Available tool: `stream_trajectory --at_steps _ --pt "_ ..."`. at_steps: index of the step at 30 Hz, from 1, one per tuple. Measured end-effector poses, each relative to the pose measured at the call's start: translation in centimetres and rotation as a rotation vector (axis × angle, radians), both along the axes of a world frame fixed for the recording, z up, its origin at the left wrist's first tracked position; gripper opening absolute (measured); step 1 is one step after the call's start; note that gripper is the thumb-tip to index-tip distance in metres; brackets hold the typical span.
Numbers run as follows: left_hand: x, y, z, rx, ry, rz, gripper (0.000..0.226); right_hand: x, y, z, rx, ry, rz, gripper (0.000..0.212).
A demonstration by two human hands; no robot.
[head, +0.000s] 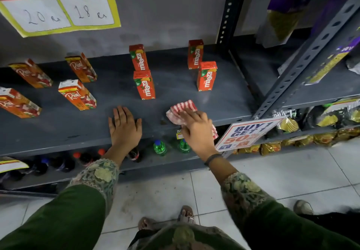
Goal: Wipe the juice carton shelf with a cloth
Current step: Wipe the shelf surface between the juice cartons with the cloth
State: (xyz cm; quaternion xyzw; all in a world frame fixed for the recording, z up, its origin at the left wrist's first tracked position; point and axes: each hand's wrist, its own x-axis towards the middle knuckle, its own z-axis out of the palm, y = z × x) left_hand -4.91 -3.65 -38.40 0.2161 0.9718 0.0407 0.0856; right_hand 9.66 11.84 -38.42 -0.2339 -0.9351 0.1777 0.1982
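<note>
A grey metal shelf (62, 121) carries several orange juice cartons. Real cartons (78, 95) stand on the left, Maaza cartons (144, 84) in the middle and toward the right (206, 76). My right hand (196, 128) presses a red-and-white checked cloth (182, 108) flat on the shelf near its front edge, just in front of the right Maaza cartons. My left hand (124, 126) lies palm down on the shelf's front, fingers spread, holding nothing, a little left of the cloth.
A perforated upright post (303, 63) bounds the shelf on the right. A "Buy 1 Get 1" sign (245, 133) hangs at the front edge. Bottles (159, 148) stand on the lower shelf. A yellow price sign (58, 6) hangs above. Snack packets (288, 125) fill the neighbouring rack.
</note>
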Motion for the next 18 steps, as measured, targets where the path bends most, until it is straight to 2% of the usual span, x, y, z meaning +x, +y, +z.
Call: stream_trajectory --at_steps 3,6,8,14,16,18 --pt "-0.1 0.1 0.1 0.01 -0.04 -0.011 0.068 -2.0 1.8 2.1 -0.091 0.164 -0.109 0.049" --pt "-0.3 0.0 0.1 0.0 -0.071 -0.013 0.067 -7.7 4.2 4.7 -0.119 0.229 -0.101 0.052" --pt "-0.5 0.0 0.0 -0.005 -0.069 -0.018 0.067 -11.7 5.3 6.2 -0.128 0.135 -0.066 0.052" --pt "-0.4 -0.3 -0.5 0.021 0.033 -0.051 0.066 -16.9 6.7 5.0 -0.122 -0.409 0.179 0.065" --pt "-0.5 -0.2 -0.6 0.015 0.039 -0.045 0.067 -16.6 6.4 3.8 -0.047 -0.476 0.227 0.065" --pt "-0.5 -0.2 -0.7 0.019 0.038 -0.034 0.067 -16.1 6.0 3.0 0.03 -0.453 0.233 0.061"
